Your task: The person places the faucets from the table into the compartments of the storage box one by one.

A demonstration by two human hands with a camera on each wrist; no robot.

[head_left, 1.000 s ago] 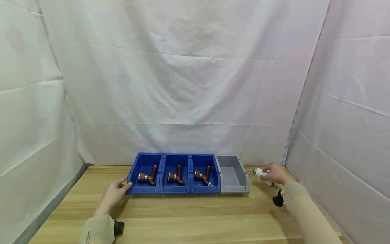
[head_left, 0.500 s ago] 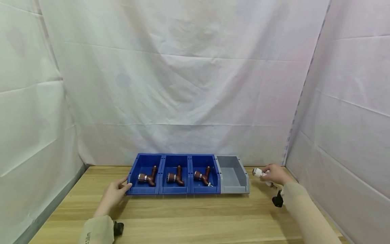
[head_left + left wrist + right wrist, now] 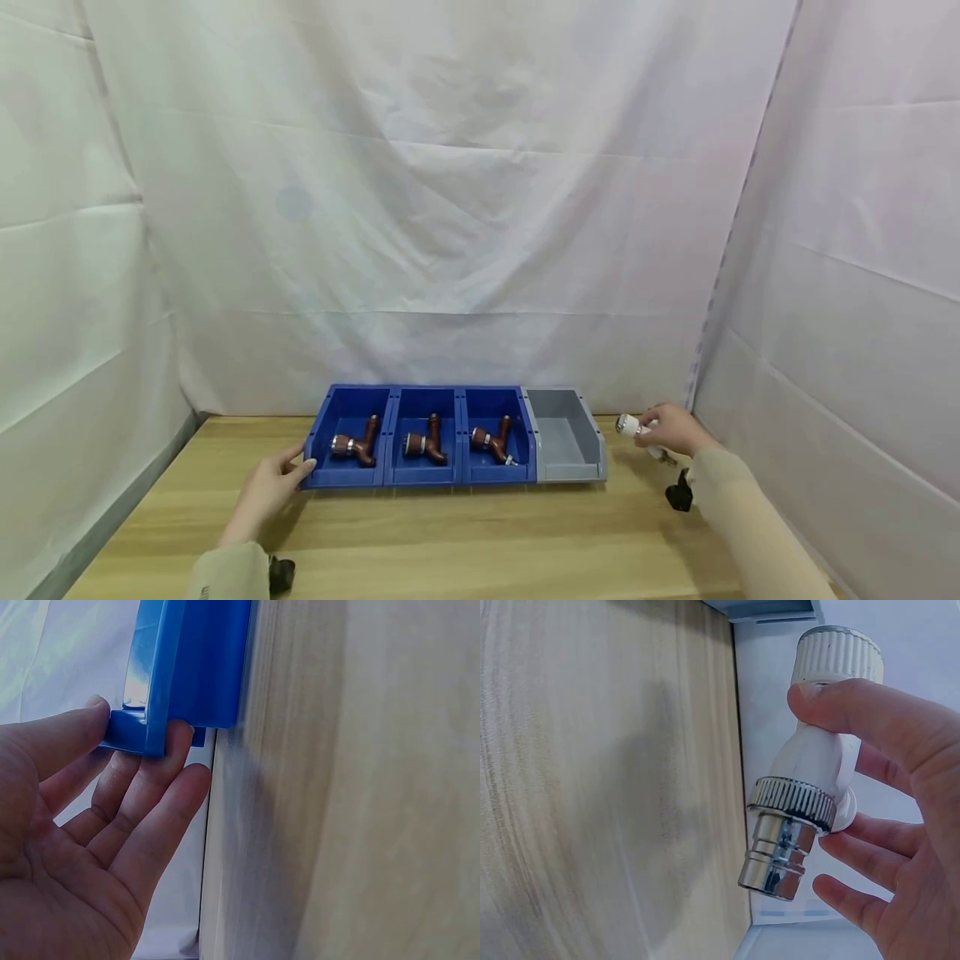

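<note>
In the head view my left hand (image 3: pixel 272 482) holds the front left corner of the leftmost blue bin (image 3: pixel 345 477). The left wrist view shows the thumb on one side of the bin's corner (image 3: pixel 155 690) and fingers on the other. At the right, off the table, my right hand (image 3: pixel 678 428) grips a white tap (image 3: pixel 628 425). The right wrist view shows the thumb across the neck of the white tap (image 3: pixel 810 757), below its ribbed knob; a chrome threaded outlet (image 3: pixel 776 855) points away from the palm.
Three blue bins and a grey bin (image 3: pixel 573 472) stand joined in a row. Each blue bin has a brown tap lying in it: left (image 3: pixel 365 448), middle (image 3: pixel 433 446), right (image 3: pixel 495 442). White cloth (image 3: pixel 450 208) hangs behind and at both sides of the wooden table (image 3: pixel 450 542).
The head view has shifted a little, so the bins appear slightly lower and further left. Both hands keep their holds on the bin and the white tap.
</note>
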